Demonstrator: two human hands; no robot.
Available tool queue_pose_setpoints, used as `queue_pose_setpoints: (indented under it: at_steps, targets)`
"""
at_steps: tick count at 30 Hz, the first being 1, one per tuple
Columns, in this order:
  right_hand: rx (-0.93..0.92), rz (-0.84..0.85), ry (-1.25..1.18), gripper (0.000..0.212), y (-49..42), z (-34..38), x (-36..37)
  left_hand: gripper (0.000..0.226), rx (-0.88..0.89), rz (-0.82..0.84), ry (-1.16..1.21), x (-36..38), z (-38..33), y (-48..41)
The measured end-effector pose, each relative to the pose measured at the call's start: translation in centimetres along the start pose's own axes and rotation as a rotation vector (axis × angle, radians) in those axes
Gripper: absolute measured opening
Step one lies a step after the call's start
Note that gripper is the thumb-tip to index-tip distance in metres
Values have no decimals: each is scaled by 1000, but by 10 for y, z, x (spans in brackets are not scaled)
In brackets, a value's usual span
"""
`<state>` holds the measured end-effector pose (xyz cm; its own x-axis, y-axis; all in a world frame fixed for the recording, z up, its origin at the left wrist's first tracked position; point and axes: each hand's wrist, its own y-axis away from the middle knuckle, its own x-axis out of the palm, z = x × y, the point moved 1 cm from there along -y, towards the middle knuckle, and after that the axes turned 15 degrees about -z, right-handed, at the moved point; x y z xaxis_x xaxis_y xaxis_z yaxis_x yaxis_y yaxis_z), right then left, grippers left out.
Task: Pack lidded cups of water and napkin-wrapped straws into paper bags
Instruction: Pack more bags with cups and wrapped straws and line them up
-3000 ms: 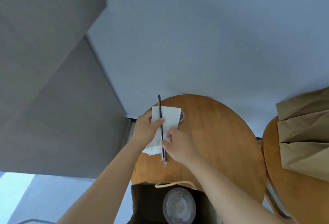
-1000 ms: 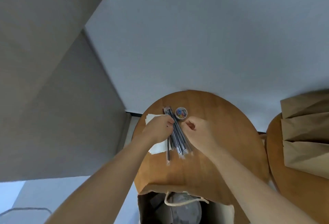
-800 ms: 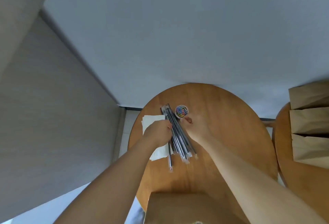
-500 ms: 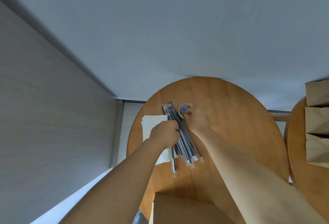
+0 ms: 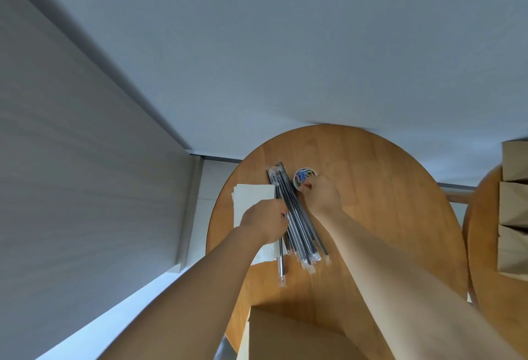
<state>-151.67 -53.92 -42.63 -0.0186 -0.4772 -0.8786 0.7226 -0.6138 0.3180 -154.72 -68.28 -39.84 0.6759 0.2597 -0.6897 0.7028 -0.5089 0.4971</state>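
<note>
The straws (image 5: 297, 225) sit in a loose bundle on the left half of the round wooden table (image 5: 385, 202). They're black, each in a clear wrapper, fanned out a bit, running from near the far edge back toward the near one. One single straw (image 5: 281, 262) lies apart on their left, its near end sticking out past the napkins (image 5: 251, 196). That white stack sits right up against the table's left edge.

The left hand (image 5: 265, 221) is down on the napkins and the single straw with fingers curled. The fingertips are hidden, so you can't tell whether it's pinching or just pressing. The right hand (image 5: 323, 196) has its fingers bunched at the near rim of a little tub of coloured paper clips (image 5: 304, 177), just right of the bundle's far end. It's too small to say what, if anything, is between them.

For room, bare wood runs from the bundle out to the right edge and along the far edge.

A brown paper bag (image 5: 291, 336) stands at the near edge, not far from the straw ends, and the right forearm passes beside its right side. A second table (image 5: 508, 302) stands on the right across a narrow gap, with more paper bags (image 5: 514, 216) on it. A grey wall (image 5: 71, 188) is close on the left.
</note>
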Motion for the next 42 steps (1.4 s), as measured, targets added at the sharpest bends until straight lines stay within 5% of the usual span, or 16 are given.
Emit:
queue_pose_setpoints:
  at_steps: [9, 23, 29, 33, 37, 40, 42]
  targets:
    - [28, -63, -305, 20, 38, -3, -34, 24, 0, -67, 43, -15, -25, 30]
    - [-69, -55, -606, 25, 234, -66, -143, 24, 104, -168, 159, -18, -83, 202]
    - [-27, -188, -557, 21, 312, -108, -151, 43, -240, -511, 357, -26, -27, 269]
    - [29, -235, -538, 24, 344, -115, -144, 88, -532, -227, 470, -16, 3, 305]
    - [262, -298, -635, 23, 366, -120, -134, 117, -315, 17, 522, -5, 8, 321]
    - [383, -58, -607, 29, 376, -119, -113, 68, -99, 7, 310, -8, -6, 324]
    - [385, 4, -595, 27, 379, -109, -109, 58, 25, -73, 42, -11, -8, 320]
